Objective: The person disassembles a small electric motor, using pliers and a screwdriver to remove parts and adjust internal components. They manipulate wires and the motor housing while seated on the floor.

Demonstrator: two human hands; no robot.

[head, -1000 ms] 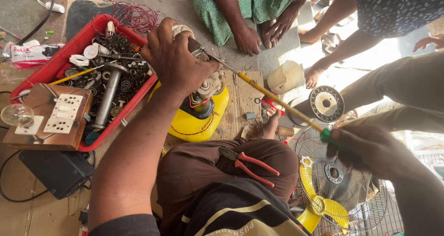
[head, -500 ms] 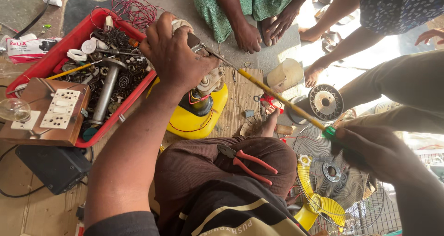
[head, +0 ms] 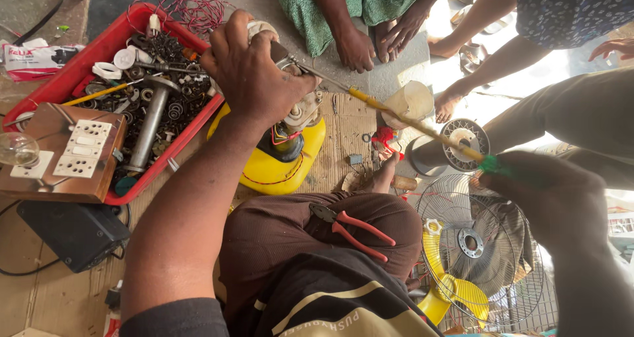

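Observation:
My left hand (head: 254, 79) grips the top of a fan motor (head: 290, 122) that stands in a yellow fan housing (head: 281, 165) on the floor. My right hand (head: 555, 198) holds the green handle of a long screwdriver (head: 403, 119), whose yellow shaft runs up and left to the motor under my left hand. Red-handled pliers (head: 353, 228) lie on my thigh.
A red tray (head: 79, 69) of metal parts sits at the left, with a wooden switch board (head: 63, 155) and a bulb (head: 16, 149) over its near corner. A fan guard with yellow blades (head: 475, 251) lies at the right. Other people's hands and feet (head: 376, 40) rest beyond the motor.
The view has shifted slightly. Both hands keep their hold, and the screwdriver stays pointed at the motor.

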